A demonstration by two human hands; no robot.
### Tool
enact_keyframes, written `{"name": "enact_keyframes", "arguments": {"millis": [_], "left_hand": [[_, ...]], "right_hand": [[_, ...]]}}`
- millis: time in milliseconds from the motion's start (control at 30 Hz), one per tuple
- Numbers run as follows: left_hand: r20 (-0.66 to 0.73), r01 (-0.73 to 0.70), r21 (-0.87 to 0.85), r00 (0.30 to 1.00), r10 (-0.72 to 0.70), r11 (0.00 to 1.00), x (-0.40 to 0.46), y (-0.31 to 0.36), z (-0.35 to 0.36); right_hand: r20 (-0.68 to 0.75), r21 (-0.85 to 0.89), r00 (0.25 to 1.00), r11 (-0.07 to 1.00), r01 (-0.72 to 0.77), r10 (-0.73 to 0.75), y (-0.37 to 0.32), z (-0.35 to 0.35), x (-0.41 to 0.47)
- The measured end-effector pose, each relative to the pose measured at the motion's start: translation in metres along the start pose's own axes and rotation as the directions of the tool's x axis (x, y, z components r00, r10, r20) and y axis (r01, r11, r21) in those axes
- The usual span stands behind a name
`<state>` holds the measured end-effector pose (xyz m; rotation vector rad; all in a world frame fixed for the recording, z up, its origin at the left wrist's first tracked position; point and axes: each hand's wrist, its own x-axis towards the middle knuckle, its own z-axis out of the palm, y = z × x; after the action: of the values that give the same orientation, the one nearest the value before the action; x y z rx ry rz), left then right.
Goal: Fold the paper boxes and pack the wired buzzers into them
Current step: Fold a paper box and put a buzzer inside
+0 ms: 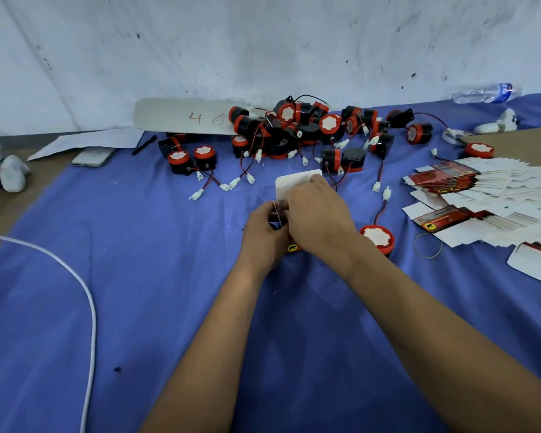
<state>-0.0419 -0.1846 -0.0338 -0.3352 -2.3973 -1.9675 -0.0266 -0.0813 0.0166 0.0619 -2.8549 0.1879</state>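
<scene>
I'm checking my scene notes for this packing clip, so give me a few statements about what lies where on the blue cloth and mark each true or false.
1. Both hands, left and right, hold the red and white paper box between them. True.
2. The fanned stack of flat printed box blanks lies at the person's left. False: it lies at the right.
3. A single red-rimmed black round buzzer sits on the blue cloth just right of the right hand. True.
4. The clear plastic water bottle stands upright. False: it lies on its side by the wall.
5. The heap of black and red wired buzzers lies beyond the hands, near the wall. True.
</scene>
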Motion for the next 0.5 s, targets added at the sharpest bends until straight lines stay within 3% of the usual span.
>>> {"name": "enact_keyframes", "arguments": {"millis": [167,300,400,500], "left_hand": [[0.016,0.015,0.064,1.0,-0.016,0.998,-0.002,0.005,0.001],[0.018,0.011,0.1,1.0,-0.013,0.995,-0.004,0.007,-0.001],[0.009,0.022,0.091,1.0,-0.023,0.996,-0.004,0.008,0.0],[0.006,0.037,0.11,0.999,-0.038,0.993,-0.003,0.008,0.0]], "right_hand": [[0.222,-0.012,0.974,0.998,0.057,-0.052,-0.003,-0.015,0.007],[0.487,0.049,0.869,0.996,0.075,-0.089,-0.004,-0.031,0.014],[0.477,0.121,0.874,0.992,0.04,-0.094,0.0,-0.037,0.017],[0.289,0.223,0.953,0.974,0.028,-0.094,0.007,-0.03,0.018]]}}
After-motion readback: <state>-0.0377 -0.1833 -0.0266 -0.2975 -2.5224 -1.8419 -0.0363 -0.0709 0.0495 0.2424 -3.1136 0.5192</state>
